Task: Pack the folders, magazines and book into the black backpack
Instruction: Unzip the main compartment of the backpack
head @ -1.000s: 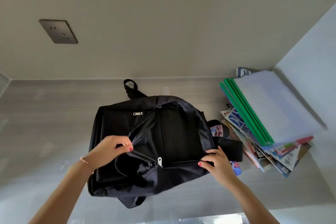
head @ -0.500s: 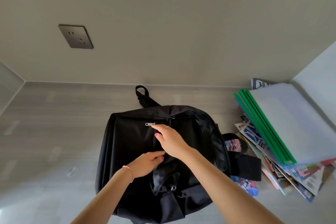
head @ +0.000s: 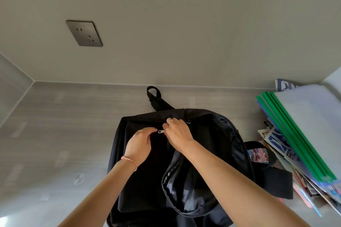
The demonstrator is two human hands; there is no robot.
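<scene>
The black backpack (head: 212, 149) lies flat on the grey surface, its carry loop pointing toward the back wall and a front pocket gaping near me. My left hand (head: 139, 143) pinches the bag's fabric near the top zip. My right hand (head: 178, 134) is right beside it, fingers closed on a silver zipper pull (head: 161, 131). To the right sits a slanted stack: translucent folders (head: 310, 127) with green spines on top, magazines (head: 276, 143) beneath them. One more magazine (head: 258, 155) peeks out under a backpack strap. No book can be picked out.
The back wall carries a dark socket plate (head: 84, 33). A pale side panel (head: 334, 79) closes off the right, behind the stack. A small round mark (head: 79, 178) shows on the grey surface (head: 55, 134) left of the bag.
Both hands have left the front pocket and moved up to the bag's top zip. The right hand now grips a zipper pull, and the left pinches fabric beside it.
</scene>
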